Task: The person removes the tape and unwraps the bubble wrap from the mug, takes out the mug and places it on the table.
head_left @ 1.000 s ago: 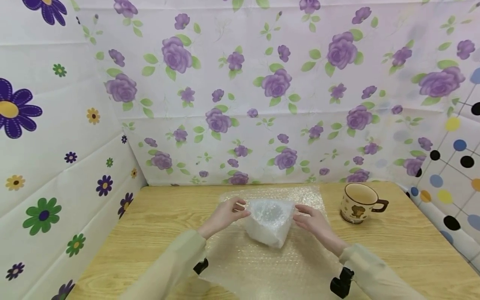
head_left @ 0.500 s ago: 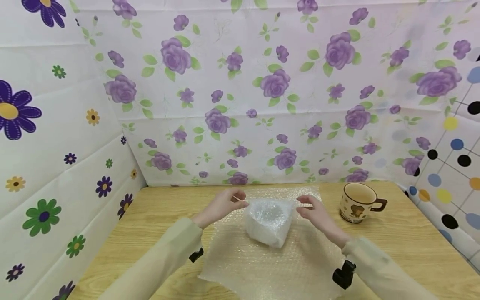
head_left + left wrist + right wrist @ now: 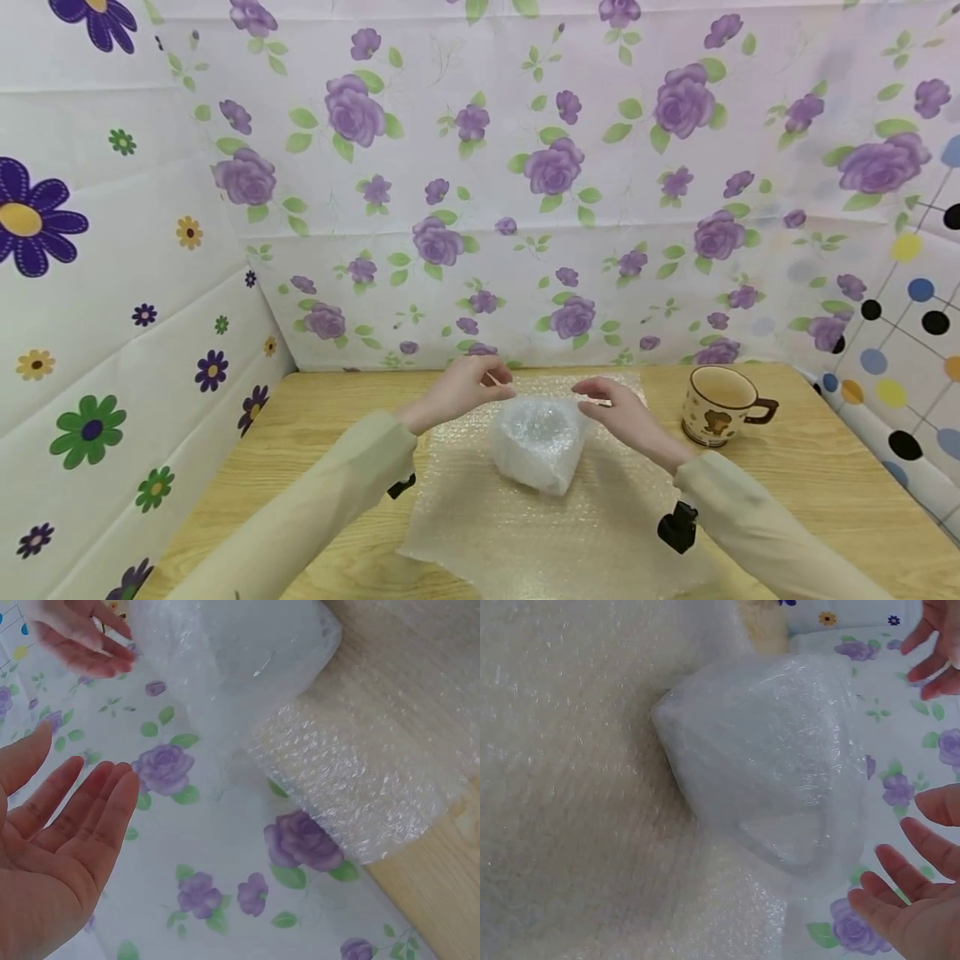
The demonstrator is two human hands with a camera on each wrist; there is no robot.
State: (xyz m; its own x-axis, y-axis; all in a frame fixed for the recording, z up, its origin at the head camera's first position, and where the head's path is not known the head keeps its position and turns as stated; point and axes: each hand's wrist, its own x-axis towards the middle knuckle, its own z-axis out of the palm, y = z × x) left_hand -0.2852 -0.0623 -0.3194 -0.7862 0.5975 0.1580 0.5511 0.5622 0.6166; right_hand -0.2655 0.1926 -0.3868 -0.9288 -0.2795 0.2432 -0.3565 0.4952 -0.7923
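A bundle in bubble wrap (image 3: 542,446) sits on a flat sheet of bubble wrap (image 3: 525,542) at mid-table; what is inside cannot be made out. My left hand (image 3: 461,393) hovers at the bundle's far left corner, fingers loosely bent and holding nothing. On the other side, my right hand (image 3: 628,421) is by the far right corner, also holding nothing. Both wrist views show a gap between the hands and the wrapped bundle (image 3: 757,757). The left wrist view shows the left hand's (image 3: 67,862) relaxed fingers; the right wrist view shows the right hand (image 3: 922,900) likewise.
A cream mug (image 3: 712,408) with a bear picture and brown handle stands to the right of the sheet. The wooden table (image 3: 337,408) backs onto a rose-patterned cloth (image 3: 495,167). More patterned cloth hangs at both sides.
Both hands have risen away from the bundle's sides toward its far edge. They have also drawn closer together in the last half second. The bundle, the sheet and the mug stay put.
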